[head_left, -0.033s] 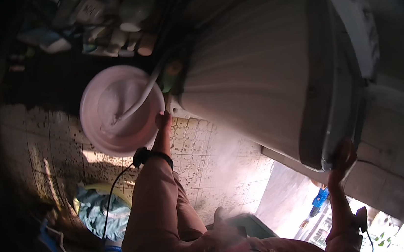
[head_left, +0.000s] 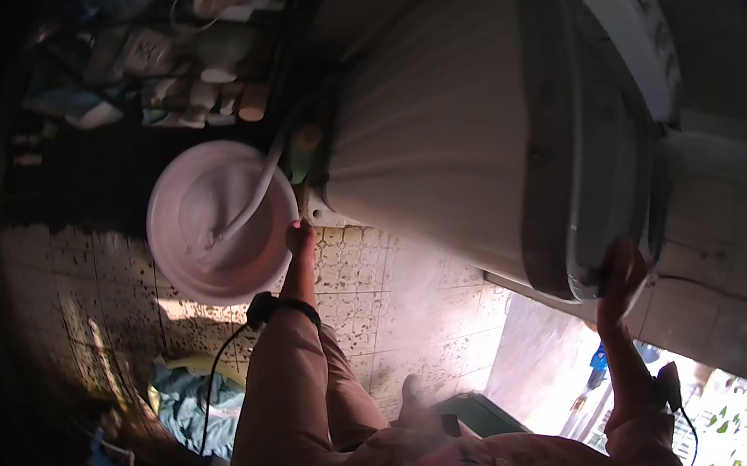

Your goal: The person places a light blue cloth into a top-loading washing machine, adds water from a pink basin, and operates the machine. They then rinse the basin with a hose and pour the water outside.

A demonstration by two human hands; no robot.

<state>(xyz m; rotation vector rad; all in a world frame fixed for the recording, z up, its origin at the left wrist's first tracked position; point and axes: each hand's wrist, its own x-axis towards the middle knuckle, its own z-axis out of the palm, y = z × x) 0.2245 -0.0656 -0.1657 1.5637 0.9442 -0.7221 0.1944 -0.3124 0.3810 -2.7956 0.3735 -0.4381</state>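
Note:
A pale pink round basin sits by the foot of the machine at the left. My left hand is closed round its right rim. Into the basin runs a light grey hose, its end lying inside. The tall white body of a washing machine fills the upper right, with a darker grey top. At the near corner of that top, my right hand is closed over the edge, its fingertips lost in shadow. Beside the hose stands a small green and orange thing, its kind unclear.
Shelved bottles and jars crowd the far left. Teal cloth in a yellowish container lies at the lower left. A dark cable hangs from my left wristband. Bright daylight enters through a doorway at the lower right. The floor tiles are speckled.
The whole view has turned slightly, so the machine and shelves appear farther left and the basin a little lower. Both hands keep their places on the basin and the machine.

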